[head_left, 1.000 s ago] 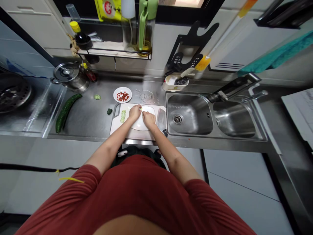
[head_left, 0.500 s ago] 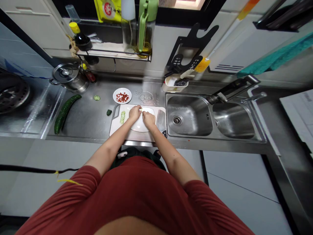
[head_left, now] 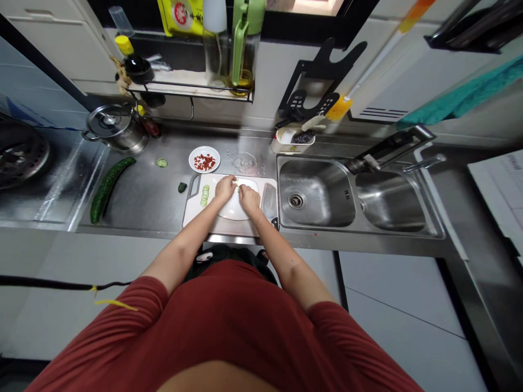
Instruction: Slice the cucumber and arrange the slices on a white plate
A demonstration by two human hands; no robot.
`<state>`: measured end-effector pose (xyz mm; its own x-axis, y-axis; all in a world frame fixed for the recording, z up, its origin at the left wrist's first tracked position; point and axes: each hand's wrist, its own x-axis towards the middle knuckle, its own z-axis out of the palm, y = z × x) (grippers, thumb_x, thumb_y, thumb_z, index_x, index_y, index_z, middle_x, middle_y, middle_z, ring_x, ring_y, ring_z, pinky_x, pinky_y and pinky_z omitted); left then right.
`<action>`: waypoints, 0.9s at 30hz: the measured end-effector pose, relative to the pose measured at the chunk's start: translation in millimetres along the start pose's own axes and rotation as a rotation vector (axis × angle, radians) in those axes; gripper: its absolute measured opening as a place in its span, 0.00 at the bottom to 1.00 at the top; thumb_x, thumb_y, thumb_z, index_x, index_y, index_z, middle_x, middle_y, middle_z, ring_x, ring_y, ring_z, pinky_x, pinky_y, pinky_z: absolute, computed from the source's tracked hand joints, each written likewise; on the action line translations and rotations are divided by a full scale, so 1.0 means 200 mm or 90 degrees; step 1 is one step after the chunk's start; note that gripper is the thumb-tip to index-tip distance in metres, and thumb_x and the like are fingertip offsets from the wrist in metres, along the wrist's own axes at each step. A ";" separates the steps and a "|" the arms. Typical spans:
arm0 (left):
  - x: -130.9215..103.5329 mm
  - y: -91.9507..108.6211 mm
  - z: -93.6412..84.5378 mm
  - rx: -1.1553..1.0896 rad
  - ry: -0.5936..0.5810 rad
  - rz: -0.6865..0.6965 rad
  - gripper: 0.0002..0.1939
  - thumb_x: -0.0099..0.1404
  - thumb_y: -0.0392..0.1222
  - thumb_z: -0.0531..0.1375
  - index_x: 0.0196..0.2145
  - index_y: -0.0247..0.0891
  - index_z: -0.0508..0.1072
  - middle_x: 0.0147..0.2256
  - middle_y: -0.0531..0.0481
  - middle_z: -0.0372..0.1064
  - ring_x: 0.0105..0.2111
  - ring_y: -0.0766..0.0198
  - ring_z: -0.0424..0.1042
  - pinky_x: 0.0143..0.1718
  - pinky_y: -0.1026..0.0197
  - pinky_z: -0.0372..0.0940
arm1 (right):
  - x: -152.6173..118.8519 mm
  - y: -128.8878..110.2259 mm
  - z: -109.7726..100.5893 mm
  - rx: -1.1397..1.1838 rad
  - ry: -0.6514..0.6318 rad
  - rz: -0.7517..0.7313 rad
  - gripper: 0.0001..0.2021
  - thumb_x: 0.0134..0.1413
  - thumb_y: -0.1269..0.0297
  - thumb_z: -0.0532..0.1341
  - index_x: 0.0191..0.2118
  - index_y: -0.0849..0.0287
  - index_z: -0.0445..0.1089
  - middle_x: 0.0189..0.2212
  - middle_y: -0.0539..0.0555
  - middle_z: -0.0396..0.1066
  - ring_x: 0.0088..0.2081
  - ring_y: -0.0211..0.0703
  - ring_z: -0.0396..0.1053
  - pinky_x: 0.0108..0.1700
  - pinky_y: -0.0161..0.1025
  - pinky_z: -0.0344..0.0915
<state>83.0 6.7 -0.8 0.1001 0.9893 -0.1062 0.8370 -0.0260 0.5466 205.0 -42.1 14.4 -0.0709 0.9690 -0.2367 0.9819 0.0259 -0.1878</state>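
A white plate [head_left: 233,209] lies on the cutting board [head_left: 194,215], and both hands meet over its far part. My left hand [head_left: 225,188] is closed at the fingertips around a small pale green piece, which looks like cucumber. Beside it my right hand [head_left: 248,198] has its fingers pressed together at a cucumber slice [head_left: 238,189]. A row of overlapping cucumber slices [head_left: 205,196] rests on the board left of the plate. On the board's right side lies a knife [head_left: 269,200], its dark handle toward the front edge.
Behind the board stands a small plate of chopped red pieces [head_left: 204,159]. A dark cucumber end [head_left: 182,187], more slices [head_left: 162,163], a whole cucumber [head_left: 109,188] and a lidded pot [head_left: 116,128] are to the left. The double sink [head_left: 316,212] is at the right.
The fingers of my right hand have shifted slightly, and the slice at their tips shows more clearly. Everything else stays in place.
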 end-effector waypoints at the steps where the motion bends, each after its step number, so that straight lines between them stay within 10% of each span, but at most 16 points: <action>1: 0.00 -0.01 0.00 -0.003 0.005 0.005 0.14 0.64 0.36 0.57 0.47 0.40 0.73 0.43 0.45 0.73 0.43 0.59 0.70 0.46 0.61 0.61 | -0.01 0.00 0.01 0.005 0.006 0.002 0.19 0.72 0.60 0.40 0.56 0.56 0.62 0.49 0.58 0.71 0.46 0.46 0.70 0.46 0.38 0.60; 27: 0.00 0.01 0.02 0.019 0.010 0.026 0.13 0.65 0.38 0.57 0.46 0.41 0.74 0.45 0.44 0.73 0.43 0.58 0.71 0.45 0.60 0.61 | 0.01 -0.01 0.02 -0.015 -0.010 0.008 0.18 0.72 0.60 0.41 0.56 0.55 0.62 0.48 0.58 0.71 0.46 0.46 0.71 0.47 0.40 0.61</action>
<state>85.8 6.9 -3.2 0.1258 0.9895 -0.0715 0.8481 -0.0699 0.5252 202.3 -41.6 11.2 -0.0608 0.9654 -0.2536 0.9865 0.0195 -0.1624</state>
